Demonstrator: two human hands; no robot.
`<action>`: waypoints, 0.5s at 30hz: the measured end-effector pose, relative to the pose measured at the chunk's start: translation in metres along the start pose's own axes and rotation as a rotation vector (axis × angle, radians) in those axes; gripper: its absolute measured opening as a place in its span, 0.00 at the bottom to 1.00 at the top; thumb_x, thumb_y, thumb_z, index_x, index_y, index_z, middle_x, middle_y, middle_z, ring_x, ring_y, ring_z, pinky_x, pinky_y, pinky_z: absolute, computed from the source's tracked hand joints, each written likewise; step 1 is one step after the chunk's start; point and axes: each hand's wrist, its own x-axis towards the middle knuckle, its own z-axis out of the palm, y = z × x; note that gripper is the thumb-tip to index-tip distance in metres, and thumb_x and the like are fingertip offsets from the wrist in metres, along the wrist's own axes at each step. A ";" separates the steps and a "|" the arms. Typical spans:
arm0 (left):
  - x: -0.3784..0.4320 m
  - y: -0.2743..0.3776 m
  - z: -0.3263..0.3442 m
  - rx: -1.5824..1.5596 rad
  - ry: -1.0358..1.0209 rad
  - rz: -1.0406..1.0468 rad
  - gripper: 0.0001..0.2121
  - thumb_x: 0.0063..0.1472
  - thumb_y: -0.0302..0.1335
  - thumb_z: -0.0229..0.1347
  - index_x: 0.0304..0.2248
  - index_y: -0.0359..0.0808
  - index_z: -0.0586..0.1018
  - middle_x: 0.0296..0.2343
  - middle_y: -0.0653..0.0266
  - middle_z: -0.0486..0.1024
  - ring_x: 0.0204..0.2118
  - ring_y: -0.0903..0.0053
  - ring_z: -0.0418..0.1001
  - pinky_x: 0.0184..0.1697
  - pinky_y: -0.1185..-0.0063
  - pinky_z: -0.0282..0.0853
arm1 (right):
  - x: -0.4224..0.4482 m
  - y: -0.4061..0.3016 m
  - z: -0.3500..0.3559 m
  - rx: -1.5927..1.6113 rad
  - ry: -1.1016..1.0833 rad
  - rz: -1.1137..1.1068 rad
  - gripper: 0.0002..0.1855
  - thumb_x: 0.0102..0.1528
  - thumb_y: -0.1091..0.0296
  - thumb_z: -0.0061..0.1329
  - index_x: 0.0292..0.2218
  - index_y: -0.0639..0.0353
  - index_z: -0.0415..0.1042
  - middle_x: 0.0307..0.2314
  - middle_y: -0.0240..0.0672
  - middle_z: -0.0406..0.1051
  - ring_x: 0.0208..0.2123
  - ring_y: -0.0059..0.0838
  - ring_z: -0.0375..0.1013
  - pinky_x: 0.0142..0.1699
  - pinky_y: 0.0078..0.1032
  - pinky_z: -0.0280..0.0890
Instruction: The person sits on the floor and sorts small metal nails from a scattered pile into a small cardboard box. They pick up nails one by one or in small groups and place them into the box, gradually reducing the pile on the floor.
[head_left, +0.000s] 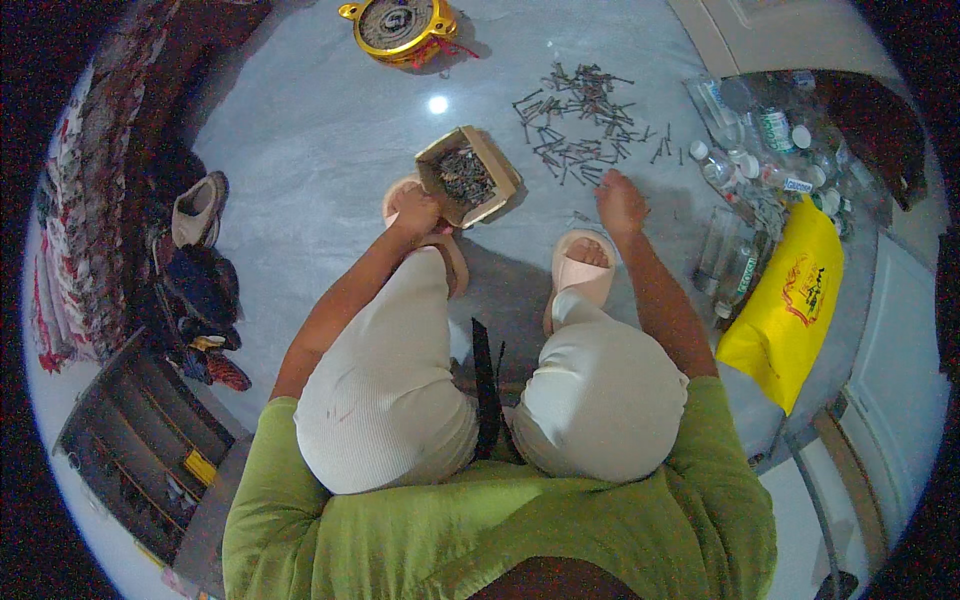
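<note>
My left hand (417, 211) is at the near left edge of an open cardboard box (510, 176), close to my slipper; whether its fingers grip the box cannot be made out. Inside the box lie many small dark screws or nails (465, 176). My right hand (622, 201) is low over the floor at the near edge of a spread of loose dark screws (589, 97). Its fingers are bent downward, and whether a screw is between them is too small to tell. The loose screws lie to the right of the box, densest at the far side.
Plastic bottles (776, 131) and a yellow bag (787, 307) lie at right. A gold-rimmed round container (394, 26) stands at the far side. Shoes (199, 210) and a dark rack (142, 442) are at left. My feet in pink slippers (581, 274) rest near the box.
</note>
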 end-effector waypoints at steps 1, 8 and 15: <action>0.006 0.043 0.004 -0.225 -0.015 -0.258 0.05 0.54 0.24 0.50 0.31 0.35 0.74 0.23 0.61 0.74 0.18 0.75 0.73 0.15 0.81 0.70 | -0.003 0.008 0.002 -0.049 -0.001 0.022 0.10 0.46 0.66 0.50 0.30 0.58 0.67 0.26 0.42 0.70 0.31 0.45 0.70 0.35 0.37 0.63; -0.007 0.038 -0.003 0.014 0.016 -0.064 0.06 0.52 0.24 0.48 0.23 0.32 0.75 0.19 0.60 0.73 0.17 0.75 0.72 0.16 0.78 0.69 | 0.006 -0.004 0.004 -0.037 -0.099 -0.018 0.10 0.47 0.65 0.48 0.32 0.60 0.68 0.31 0.44 0.70 0.32 0.46 0.71 0.35 0.40 0.65; -0.001 0.058 -0.006 -0.037 0.006 -0.388 0.07 0.52 0.28 0.50 0.27 0.34 0.75 0.20 0.61 0.73 0.19 0.75 0.73 0.17 0.78 0.70 | -0.005 -0.055 -0.005 0.581 -0.253 0.061 0.11 0.48 0.62 0.50 0.29 0.60 0.70 0.22 0.37 0.70 0.25 0.30 0.69 0.30 0.28 0.63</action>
